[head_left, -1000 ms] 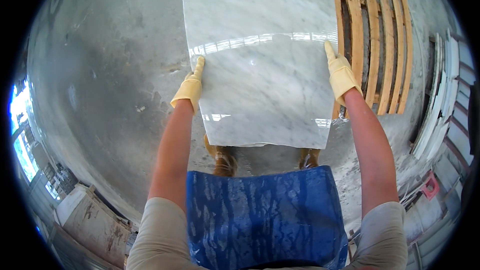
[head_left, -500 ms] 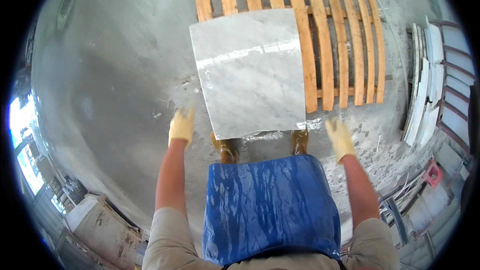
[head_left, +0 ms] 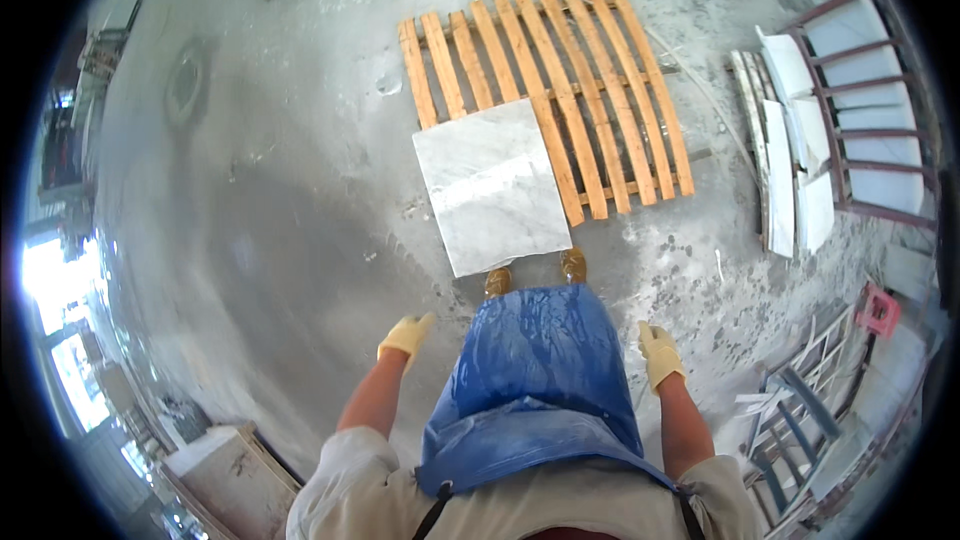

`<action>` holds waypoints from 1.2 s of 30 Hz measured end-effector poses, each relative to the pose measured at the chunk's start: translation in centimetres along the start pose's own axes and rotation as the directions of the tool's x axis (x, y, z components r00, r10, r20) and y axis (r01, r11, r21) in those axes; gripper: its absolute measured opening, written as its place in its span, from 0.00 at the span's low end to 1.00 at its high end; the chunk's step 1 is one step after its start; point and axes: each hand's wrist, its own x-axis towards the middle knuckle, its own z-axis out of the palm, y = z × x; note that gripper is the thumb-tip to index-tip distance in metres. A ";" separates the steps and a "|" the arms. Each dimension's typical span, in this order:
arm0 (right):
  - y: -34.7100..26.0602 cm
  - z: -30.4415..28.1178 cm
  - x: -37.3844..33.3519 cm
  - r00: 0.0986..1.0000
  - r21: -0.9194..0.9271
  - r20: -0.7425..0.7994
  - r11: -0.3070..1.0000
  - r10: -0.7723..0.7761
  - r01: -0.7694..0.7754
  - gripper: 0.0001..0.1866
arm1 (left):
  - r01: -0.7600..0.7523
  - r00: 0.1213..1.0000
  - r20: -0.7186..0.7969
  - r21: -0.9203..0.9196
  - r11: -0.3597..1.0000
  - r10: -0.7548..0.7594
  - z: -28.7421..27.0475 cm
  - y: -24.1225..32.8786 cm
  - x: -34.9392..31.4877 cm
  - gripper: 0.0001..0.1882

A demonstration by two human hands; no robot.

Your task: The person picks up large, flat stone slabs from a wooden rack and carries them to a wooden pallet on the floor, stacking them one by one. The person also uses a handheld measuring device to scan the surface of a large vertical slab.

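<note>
The whitish slab [head_left: 495, 195] covers the near L corner of the wood pallet [head_left: 592, 88], by your boots [head_left: 497, 284]. Your L hand [head_left: 406, 335] & R hand [head_left: 660, 353] are off it, nr your blue apron [head_left: 540, 350], fingers out; can't tell if spread.

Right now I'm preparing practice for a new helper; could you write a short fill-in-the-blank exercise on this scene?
1. The apron is coloured ____.
2. The left hand and right hand both hold ____.
3. The stone slab covers the near ____ corner of the pallet.

Missing words: blue; nothing; left.
</note>
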 end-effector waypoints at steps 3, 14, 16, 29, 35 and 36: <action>3.9 1.0 -7.0 0.997 0.279 -0.051 0.959 0.062 -0.046 0.26 | -0.250 0.958 -0.081 0.230 0.941 0.274 -3.7 1.7 3.4 0.23; 20.1 13.5 -20.7 0.925 0.738 0.113 0.593 0.362 -0.322 0.20 | -0.291 0.933 -0.034 0.513 0.807 0.358 -8.2 11.6 -4.6 0.26; 21.7 13.2 -21.2 0.937 0.529 -0.082 0.812 0.339 -0.247 0.19 | -0.330 0.919 0.045 0.632 0.701 0.392 -4.6 12.7 -5.3 0.27; 44.4 11.4 -15.4 0.870 0.608 -0.371 0.793 0.324 -0.036 0.37 | -0.633 0.765 0.289 0.170 0.756 0.575 16.0 49.7 -11.8 0.29; 43.2 -8.2 -17.5 0.838 0.975 -0.140 0.220 0.528 0.024 0.31 | -0.829 0.542 0.477 0.168 0.533 0.692 26.1 62.3 -16.1 0.23; 44.1 -9.9 -17.0 0.840 0.974 -0.128 0.226 0.528 0.007 0.31 | -0.864 0.500 0.537 0.260 0.431 0.679 27.5 64.1 -16.1 0.22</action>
